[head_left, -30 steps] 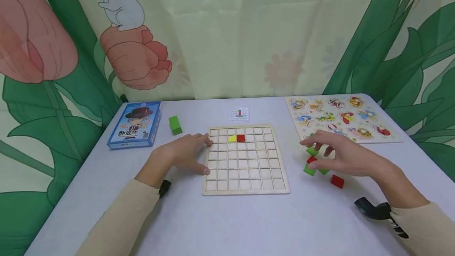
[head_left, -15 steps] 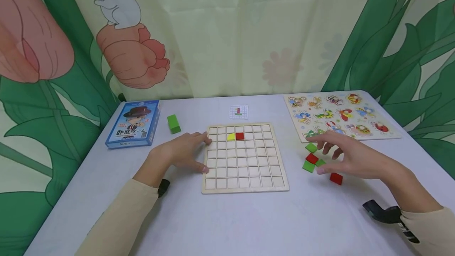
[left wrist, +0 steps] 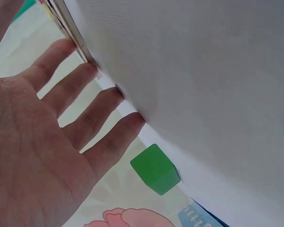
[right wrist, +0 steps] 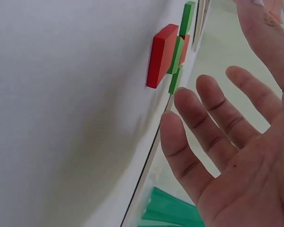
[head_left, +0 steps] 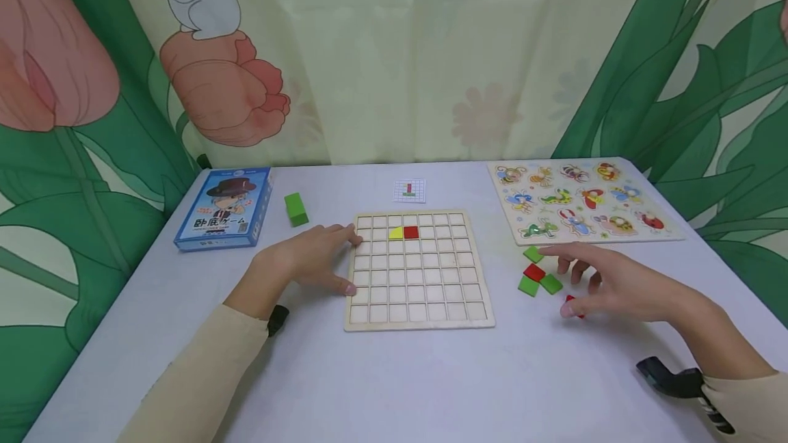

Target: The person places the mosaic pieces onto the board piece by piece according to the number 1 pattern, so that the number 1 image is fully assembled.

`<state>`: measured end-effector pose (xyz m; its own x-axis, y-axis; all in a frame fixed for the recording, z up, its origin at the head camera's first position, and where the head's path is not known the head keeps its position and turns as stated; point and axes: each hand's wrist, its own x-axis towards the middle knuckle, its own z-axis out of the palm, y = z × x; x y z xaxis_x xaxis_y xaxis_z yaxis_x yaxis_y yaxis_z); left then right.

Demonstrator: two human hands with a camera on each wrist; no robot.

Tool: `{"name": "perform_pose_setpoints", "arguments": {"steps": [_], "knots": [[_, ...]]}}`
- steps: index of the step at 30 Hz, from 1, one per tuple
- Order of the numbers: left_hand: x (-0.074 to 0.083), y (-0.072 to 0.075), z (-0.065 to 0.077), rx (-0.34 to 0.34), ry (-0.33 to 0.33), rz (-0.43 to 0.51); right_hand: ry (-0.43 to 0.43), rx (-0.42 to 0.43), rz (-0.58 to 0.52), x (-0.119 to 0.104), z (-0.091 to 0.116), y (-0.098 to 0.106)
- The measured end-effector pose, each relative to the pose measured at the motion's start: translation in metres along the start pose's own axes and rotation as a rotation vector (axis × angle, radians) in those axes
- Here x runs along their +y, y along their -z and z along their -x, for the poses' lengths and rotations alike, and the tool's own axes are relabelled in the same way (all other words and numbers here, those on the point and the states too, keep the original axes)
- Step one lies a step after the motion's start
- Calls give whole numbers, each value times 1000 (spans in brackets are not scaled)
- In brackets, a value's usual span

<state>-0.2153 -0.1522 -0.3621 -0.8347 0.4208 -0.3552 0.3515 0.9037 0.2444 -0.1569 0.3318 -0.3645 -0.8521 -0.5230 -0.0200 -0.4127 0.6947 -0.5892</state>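
A wooden grid board (head_left: 418, 326) lies flat mid-table, with a yellow piece (head_left: 396, 233) and a red square tile (head_left: 411, 232) side by side in its second row. Along the board's left edge rests my left hand (head_left: 310, 263), its fingers and thumb spread. My right hand (head_left: 628, 286) hovers over the right of the table, holding nothing. Beneath and beside it lie several green tiles (head_left: 528, 286) and a red tile (head_left: 534, 272). Another red tile (right wrist: 162, 56), partly hidden by the thumb in the head view, lies nearest that hand.
A small pattern card (head_left: 409, 191) lies behind the board. To the left are a green block (head_left: 296, 209) and a blue game box (head_left: 224, 209). An insect puzzle board (head_left: 581, 200) lies at the back right, behind the tiles.
My right hand has shifted rightward and toward me, from above the tile cluster to above the separate red tile. The left hand stays at the board's edge.
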Motion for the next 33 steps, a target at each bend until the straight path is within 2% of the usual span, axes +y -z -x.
{"name": "perform_pose_setpoints", "arguments": {"steps": [3, 9, 18, 22, 29, 33], "knots": [[0, 4, 1, -4, 9, -4, 9, 0, -3, 2, 3, -2], [1, 5, 0, -10, 4, 1, -48, -35, 0, 5, 10, -1], [1, 9, 3, 6, -9, -6, -75, -63, 11, 7, 13, -3], [1, 7, 2, -1, -10, 2, -91, -90, 7, 9, 16, -4], [-2, 2, -1, -7, 8, 4, -52, -86, 74, 10, 16, -3], [-1, 1, -4, -5, 0, -4, -92, -99, 94, 10, 18, -1]]}}
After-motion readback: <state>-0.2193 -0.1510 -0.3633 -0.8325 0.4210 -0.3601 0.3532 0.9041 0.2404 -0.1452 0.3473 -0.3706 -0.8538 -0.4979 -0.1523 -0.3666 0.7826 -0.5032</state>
